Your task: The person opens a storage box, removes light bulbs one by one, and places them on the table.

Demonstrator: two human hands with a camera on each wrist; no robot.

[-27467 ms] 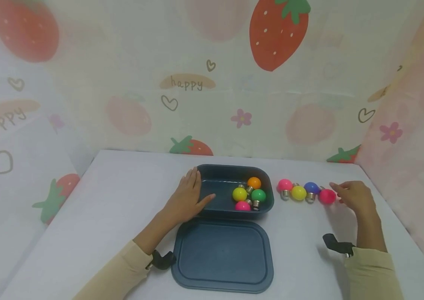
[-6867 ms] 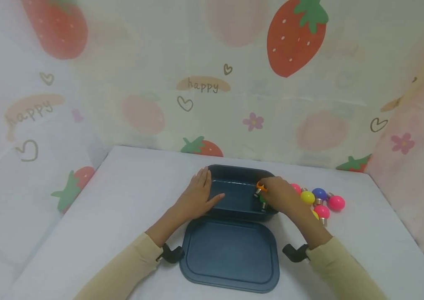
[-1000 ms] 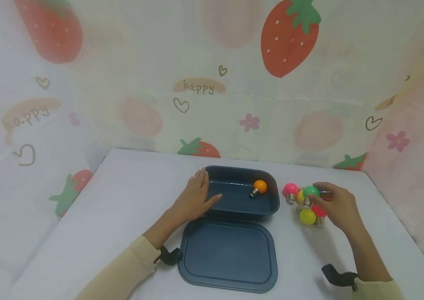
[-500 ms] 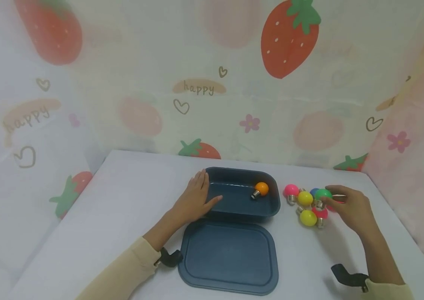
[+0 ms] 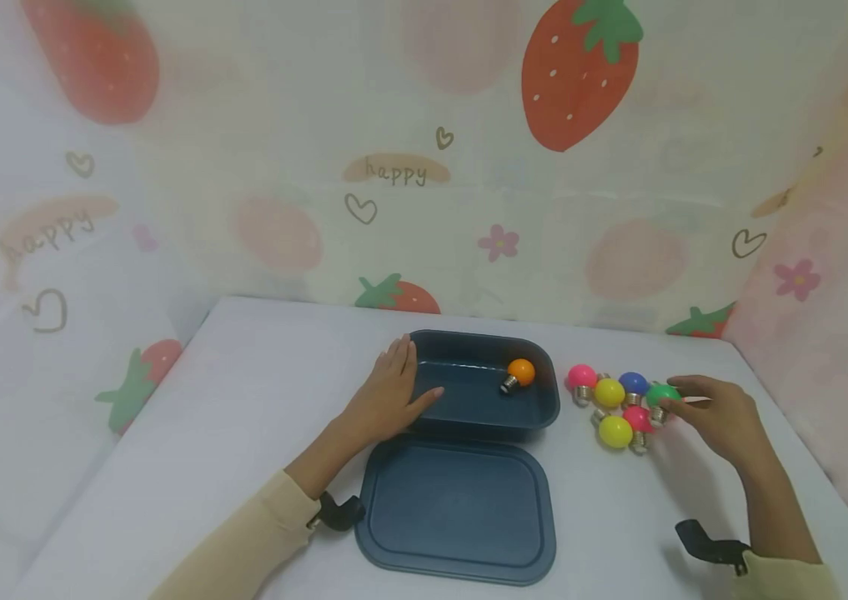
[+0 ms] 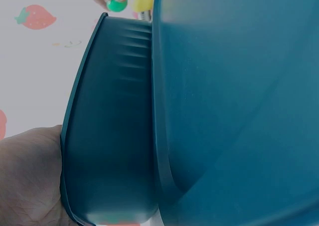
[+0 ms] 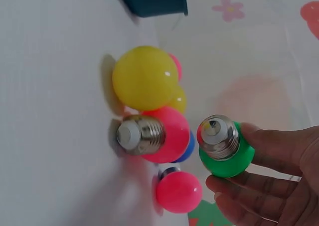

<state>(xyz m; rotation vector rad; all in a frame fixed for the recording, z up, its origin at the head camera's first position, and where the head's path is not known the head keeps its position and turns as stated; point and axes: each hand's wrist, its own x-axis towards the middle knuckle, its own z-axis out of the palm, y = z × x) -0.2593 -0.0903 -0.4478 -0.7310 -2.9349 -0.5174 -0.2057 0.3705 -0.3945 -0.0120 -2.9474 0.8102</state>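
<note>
My right hand point(image 5: 727, 417) pinches a green light bulb point(image 7: 230, 160) between thumb and fingers, its metal screw base pointing away from the palm. In the right wrist view the bulb is raised off the table, beside the loose bulbs. My left hand point(image 5: 381, 396) rests on the left end of a dark blue box point(image 5: 461, 433), fingers straight along the rim and thumb over the inside. One orange bulb point(image 5: 521, 372) lies in the box's right half. To the right of the box are pink point(image 5: 582, 377), yellow point(image 5: 614, 432) and blue bulbs point(image 5: 632, 382) on the table.
A flat dark blue lid point(image 5: 457, 512) lies in front of the box, close to its near side. The white table point(image 5: 266, 367) ends at a strawberry-print cloth point(image 5: 281, 125) behind and at both sides.
Over the last second the right hand has carried the green bulb rightward past the blue one. Earlier the box also held yellow, pink and green bulbs; the left hand stays on its rim.
</note>
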